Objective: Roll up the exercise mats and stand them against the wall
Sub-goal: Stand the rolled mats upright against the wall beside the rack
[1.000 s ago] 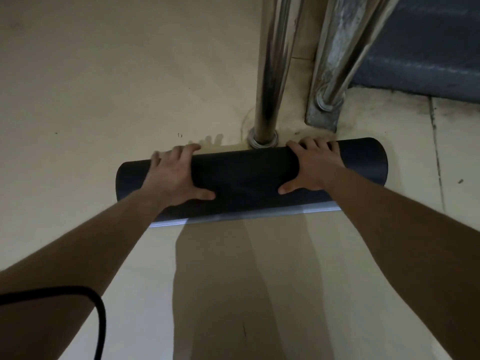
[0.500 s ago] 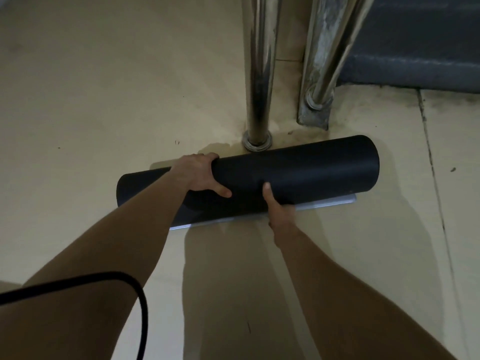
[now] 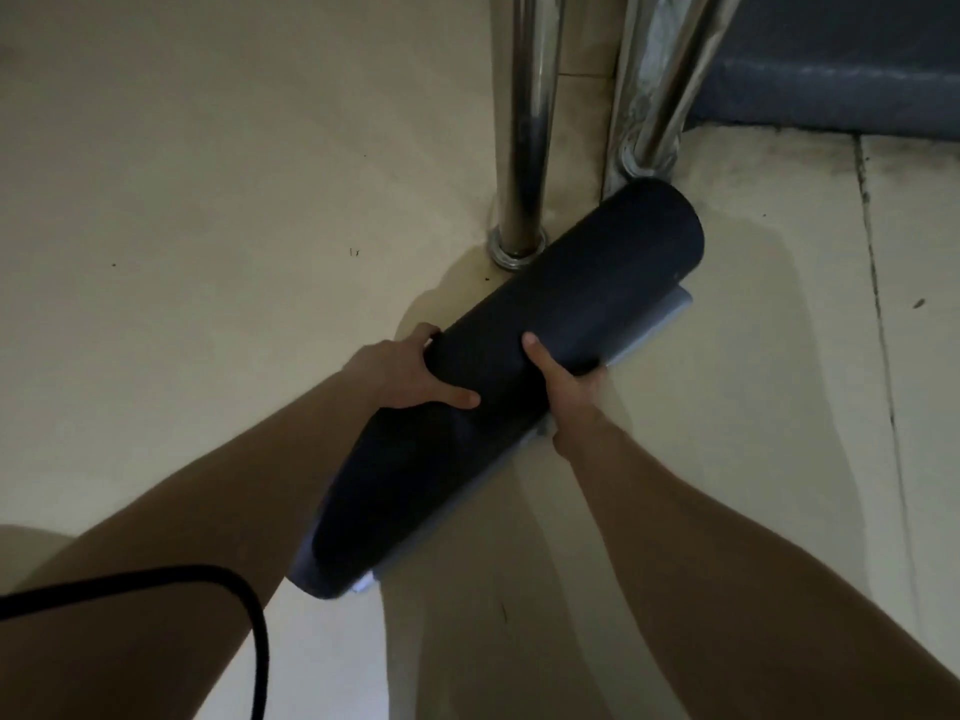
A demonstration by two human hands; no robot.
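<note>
A dark rolled-up exercise mat (image 3: 576, 298) runs diagonally across the pale floor, its far end near the metal posts and its near end raised toward me. A lighter grey loose edge of the mat shows along its right side. My left hand (image 3: 400, 374) grips the roll from the left near its middle, thumb across the top. My right hand (image 3: 558, 379) grips it from the right side, thumb up on the roll, fingers hidden underneath.
A polished steel post (image 3: 524, 148) stands on the floor just left of the mat's far end, with a second slanted metal post (image 3: 654, 101) beside it. A dark grey step (image 3: 831, 70) lies at the back right. A black cable (image 3: 218, 579) loops at bottom left.
The mat has swung from lying crosswise to pointing diagonally, its left end lifted toward me. Both hands have shifted from pressing on top of the roll to gripping its middle.
</note>
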